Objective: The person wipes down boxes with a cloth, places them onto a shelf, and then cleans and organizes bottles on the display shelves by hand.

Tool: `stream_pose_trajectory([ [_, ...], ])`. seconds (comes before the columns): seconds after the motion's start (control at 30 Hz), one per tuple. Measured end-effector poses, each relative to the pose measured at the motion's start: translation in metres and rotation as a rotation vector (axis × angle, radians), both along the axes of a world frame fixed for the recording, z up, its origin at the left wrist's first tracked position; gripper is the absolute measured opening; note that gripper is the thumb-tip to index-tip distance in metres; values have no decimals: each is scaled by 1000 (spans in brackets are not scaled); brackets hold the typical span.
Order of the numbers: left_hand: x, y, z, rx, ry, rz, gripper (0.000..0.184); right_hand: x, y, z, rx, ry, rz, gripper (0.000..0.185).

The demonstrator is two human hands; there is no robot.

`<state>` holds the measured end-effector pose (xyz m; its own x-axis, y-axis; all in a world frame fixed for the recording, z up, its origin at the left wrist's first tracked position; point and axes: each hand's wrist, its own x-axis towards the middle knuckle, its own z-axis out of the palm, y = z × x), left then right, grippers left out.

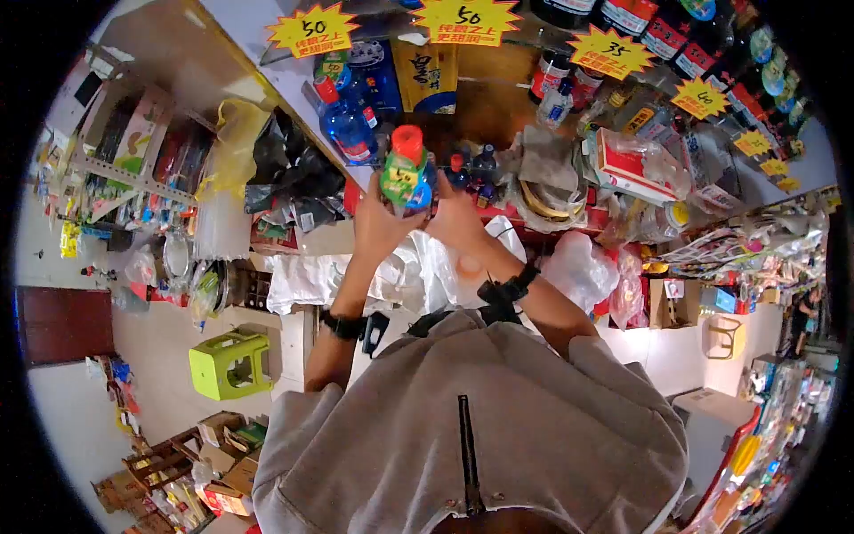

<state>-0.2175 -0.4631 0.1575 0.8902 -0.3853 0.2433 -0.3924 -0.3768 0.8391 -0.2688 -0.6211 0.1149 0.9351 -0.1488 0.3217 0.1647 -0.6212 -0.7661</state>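
Observation:
Both my hands are raised at the shelf edge, around a bottle (405,173) with a red cap and a green label. My left hand (382,222) wraps its left side, and my right hand (455,218) is at its right side, fingers partly hidden behind it. Whether the right fingers press on the bottle is hard to see. A blue bottle (347,125) with a red cap stands just left and behind. Small dark bottles (483,169) stand to the right of the held bottle.
Yellow price tags (467,20) hang along the upper shelf. A red and white box (636,165) lies on the shelf at right. White plastic bags (307,280) hang below the shelf edge. A green stool (229,365) stands on the floor at left.

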Motion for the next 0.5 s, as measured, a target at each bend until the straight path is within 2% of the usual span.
stream_pose_trajectory([
  [0.1, 34, -19, -31, -163, -4, -47, 78, 32, -18, -20, -130, 122, -39, 90],
  [0.17, 56, -33, -34, -253, -69, -73, 77, 55, -34, -14, -137, -188, 10, 91],
  [0.37, 129, -62, -66, -304, -66, -42, 81, 131, -57, -29, -127, -171, -40, 97],
  [0.4, 126, -62, -50, -306, -151, -26, 82, 146, -63, -44, -194, -83, -83, 101],
  [0.43, 137, -65, -64, -247, -247, -6, 90, 150, -65, -40, -200, -50, -67, 106],
  [0.5, 170, -76, -96, -192, -311, 52, 95, 158, -70, -34, -214, 15, -36, 114],
])
